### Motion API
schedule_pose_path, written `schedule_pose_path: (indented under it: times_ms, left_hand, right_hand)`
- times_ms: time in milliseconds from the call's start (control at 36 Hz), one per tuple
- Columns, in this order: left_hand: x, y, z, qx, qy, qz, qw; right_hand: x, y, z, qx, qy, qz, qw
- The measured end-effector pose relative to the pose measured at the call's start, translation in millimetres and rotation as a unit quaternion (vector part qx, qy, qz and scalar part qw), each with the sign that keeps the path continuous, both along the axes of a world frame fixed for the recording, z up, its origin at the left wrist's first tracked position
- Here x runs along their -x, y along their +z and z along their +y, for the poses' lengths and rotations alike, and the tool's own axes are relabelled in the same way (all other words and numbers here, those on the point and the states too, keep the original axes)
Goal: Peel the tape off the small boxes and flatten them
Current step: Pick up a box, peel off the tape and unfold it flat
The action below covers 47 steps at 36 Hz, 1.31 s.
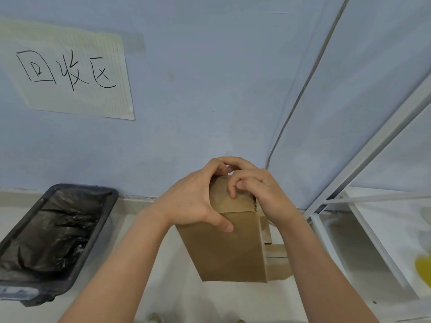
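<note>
Head view: a person holds a brown cardboard box upright at the lower centre of the frame, above a pale floor. The left hand clasps the box's upper left corner, its thumb pressed across the front face and its fingers curled over the top edge. The right hand sits on the top right of the box, fingers bent down onto the top flap, the fingertips seemingly picking at something there; whether they have caught any tape cannot be told, as the spot is hidden beneath the fingers. The two hands touch at the far top edge of the box.

More brown cardboard shows just behind the box at its lower right, partly covered by the right forearm.

At the lower left of the frame stands a dark bin lined with a black plastic bag. In the upper left, a sheet of lined paper bearing three handwritten characters is fixed to a light blue wall. A thin cable runs diagonally down the wall from the upper right toward the hands. A white metal frame slants along the right side, with a blurred yellow object at the right edge.
</note>
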State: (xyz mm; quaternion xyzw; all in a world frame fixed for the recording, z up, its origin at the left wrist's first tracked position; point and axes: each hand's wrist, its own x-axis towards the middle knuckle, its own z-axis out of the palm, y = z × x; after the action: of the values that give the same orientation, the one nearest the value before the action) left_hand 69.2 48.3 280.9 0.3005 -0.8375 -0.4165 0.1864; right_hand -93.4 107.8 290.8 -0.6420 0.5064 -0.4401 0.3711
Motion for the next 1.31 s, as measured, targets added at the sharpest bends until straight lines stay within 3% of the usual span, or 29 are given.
schedule_pose_path:
  times_ms: [417,722,1111,1306]
  left_hand:
    - [1.6,-1.1,-0.4,-0.023,0.0,0.003,1.0]
    - [-1.8,1.6,-1.8,-0.07,-0.02,0.025,0.997]
    - [2.2,4.8,4.4,-0.058,-0.018,0.032,0.998]
    - [-1.6,6.0,1.5,-0.057,-0.017,0.025,0.998]
  right_hand:
    - [1.8,0.7,2.6,0.002,-0.005,-0.026,1.0]
    - [-0.6,5.3,3.3,-0.011,0.01,0.021,1.0]
    - [-0.5,5.4,3.5,-0.005,-0.002,0.043,0.999]
    - [-0.5,4.8,5.2,-0.005,0.012,0.006,1.0]
